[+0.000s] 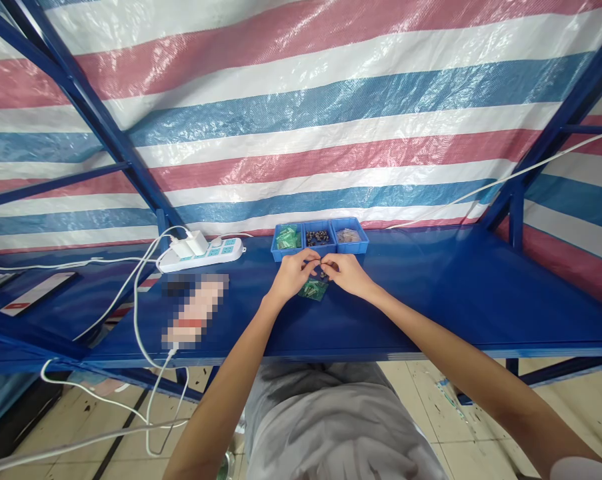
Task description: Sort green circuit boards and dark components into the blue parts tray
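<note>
My left hand (297,272) and my right hand (345,272) meet just in front of three small blue bins, fingertips pinched close together. Whatever lies between the fingertips is too small to make out. Right below them a green packet or board (313,289) lies on the blue table (431,293). Of the bins, the left one (281,255) holds green pieces (288,237), the middle one small dark and metallic parts (317,237), and the right one (361,245) pale, clear pieces (348,235).
A white power strip (205,257) with plugs stands left of the bins. Nearer the front left lies a blurred-out object (197,312) with a white cable. Another flat device (38,293) rests farther left. Blue frame posts and a striped sheet (331,100) enclose the back.
</note>
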A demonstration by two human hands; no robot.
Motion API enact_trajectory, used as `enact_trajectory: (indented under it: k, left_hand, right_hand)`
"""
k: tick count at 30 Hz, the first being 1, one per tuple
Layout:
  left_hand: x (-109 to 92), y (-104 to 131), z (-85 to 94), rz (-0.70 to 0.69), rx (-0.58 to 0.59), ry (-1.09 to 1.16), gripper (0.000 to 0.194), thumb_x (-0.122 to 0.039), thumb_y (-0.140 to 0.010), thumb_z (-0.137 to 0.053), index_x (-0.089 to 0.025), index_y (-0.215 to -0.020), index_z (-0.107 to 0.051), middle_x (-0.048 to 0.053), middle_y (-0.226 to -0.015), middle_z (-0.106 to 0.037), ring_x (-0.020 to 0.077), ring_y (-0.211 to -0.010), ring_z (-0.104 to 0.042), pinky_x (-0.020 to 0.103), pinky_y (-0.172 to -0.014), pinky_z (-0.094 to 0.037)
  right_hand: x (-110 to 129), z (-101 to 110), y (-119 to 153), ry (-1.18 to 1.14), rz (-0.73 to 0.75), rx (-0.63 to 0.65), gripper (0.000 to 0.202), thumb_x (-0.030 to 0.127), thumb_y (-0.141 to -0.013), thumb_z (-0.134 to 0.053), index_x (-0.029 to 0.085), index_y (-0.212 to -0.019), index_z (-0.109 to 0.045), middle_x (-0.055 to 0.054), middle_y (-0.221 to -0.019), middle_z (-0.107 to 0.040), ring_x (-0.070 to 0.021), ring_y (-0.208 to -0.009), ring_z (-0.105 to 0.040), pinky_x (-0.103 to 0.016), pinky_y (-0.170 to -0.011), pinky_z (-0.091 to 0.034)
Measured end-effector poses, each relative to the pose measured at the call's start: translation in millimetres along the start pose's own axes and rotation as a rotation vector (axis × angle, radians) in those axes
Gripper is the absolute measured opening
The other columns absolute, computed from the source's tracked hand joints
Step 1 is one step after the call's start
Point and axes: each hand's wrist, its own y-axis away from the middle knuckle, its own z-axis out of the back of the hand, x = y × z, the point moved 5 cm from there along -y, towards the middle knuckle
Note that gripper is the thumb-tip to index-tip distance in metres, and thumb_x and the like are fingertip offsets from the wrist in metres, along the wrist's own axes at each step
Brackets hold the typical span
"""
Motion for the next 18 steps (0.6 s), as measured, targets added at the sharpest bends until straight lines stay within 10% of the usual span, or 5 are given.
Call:
enact_trajectory:
  k: [18]
  left_hand:
    - [2.8, -1.1, 1.3, -0.004, -0.022, -0.07, 0.026, -0.027, -0.094, -0.061, -0.02, -0.116, -0.073, 0.004, -0.111, -0.077, 0.0214, -0.098, -0.075, 0.033, -0.092, -0.062]
  right_hand:
    - [-5.1, 0.7, -1.3, -0.057, -0.017, -0.007, 0.018, 0.019, -0.094, -0.049, 0.02, -0.09, -0.067, 0.0, -0.077, -0.071, -0.0144, -0.06, -0.067, -0.026, -0.064, -0.049]
